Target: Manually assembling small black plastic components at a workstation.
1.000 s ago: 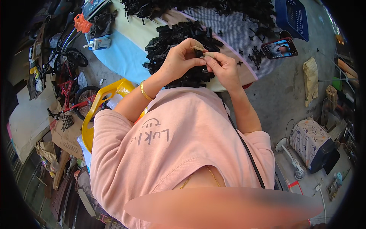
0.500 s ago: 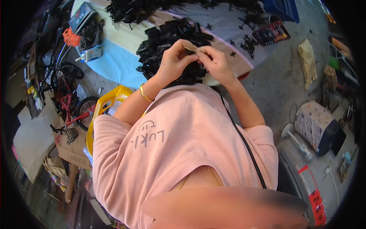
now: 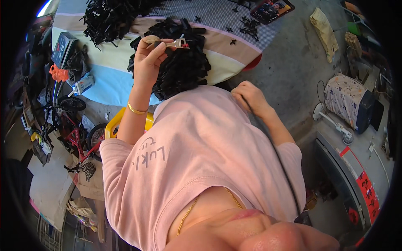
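My left hand [image 3: 151, 54] is raised over a heap of small black plastic pieces [image 3: 184, 69]. Its thumb and fingers pinch a small silver metal piece [image 3: 179, 43] that has a squared loop at its end and a bit of red beside it. My right hand [image 3: 252, 99] is closed low by the front of my pink shirt. A black cable [image 3: 272, 144] runs past its fingers, and whatever may be inside them is hidden. Under the heap spreads a striped cloth [image 3: 226, 62].
Another black heap [image 3: 111, 21] lies at the far left of the cloth. A phone [image 3: 272, 10] rests at the far right, near loose black pieces [image 3: 249, 28]. Left are a yellow chair [image 3: 115, 122] and a red bicycle [image 3: 75, 140]; right, a cloth-covered box [image 3: 345, 102].
My hands were together over the black heap and have parted. The left has moved left with the silver piece showing; the right has dropped toward my shirt and the cable.
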A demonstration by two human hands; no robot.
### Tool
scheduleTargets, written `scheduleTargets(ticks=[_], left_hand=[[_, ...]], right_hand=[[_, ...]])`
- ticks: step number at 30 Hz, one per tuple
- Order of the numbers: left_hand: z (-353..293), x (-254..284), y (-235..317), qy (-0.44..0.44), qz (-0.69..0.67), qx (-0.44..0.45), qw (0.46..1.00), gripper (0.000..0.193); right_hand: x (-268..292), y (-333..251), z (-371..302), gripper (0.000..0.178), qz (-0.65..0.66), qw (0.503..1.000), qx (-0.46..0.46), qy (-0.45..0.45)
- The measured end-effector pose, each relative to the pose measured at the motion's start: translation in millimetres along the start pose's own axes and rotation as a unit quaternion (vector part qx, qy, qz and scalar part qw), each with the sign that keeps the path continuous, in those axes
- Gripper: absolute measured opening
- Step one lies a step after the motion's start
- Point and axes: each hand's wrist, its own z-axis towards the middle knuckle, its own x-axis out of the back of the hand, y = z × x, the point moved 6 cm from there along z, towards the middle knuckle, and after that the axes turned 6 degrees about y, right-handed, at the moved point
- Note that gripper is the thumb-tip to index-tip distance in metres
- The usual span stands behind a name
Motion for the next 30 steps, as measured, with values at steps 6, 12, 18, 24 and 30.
scheduleTargets(ticks=[6,12,18,24,30], left_hand=[[-4,7,2,0.028,0.023,-0.004,0.999,0.017],[-6,-7,-9,0.046,-0.017,0.024,0.999,0.014],[-32,-18,-9,0.049,-0.07,-0.016,0.996,0.01],[-57,-25,-19,0.029,-0.207,-0.016,0.978,0.015],[-52,-28,-4,-0.013,-0.181,0.016,0.983,0.015]], right_hand=[[64,-31,-10,0.003,-0.069,0.987,0.064,0.128],[76,-39,-10,0.007,-0.042,0.969,0.196,0.141],[59,-25,4,0.015,0.037,0.966,0.254,-0.021],[88,-18,42,0.042,0.246,0.84,0.087,-0.476],[66,-63,129,0.026,0.35,0.932,0.093,0.014]])
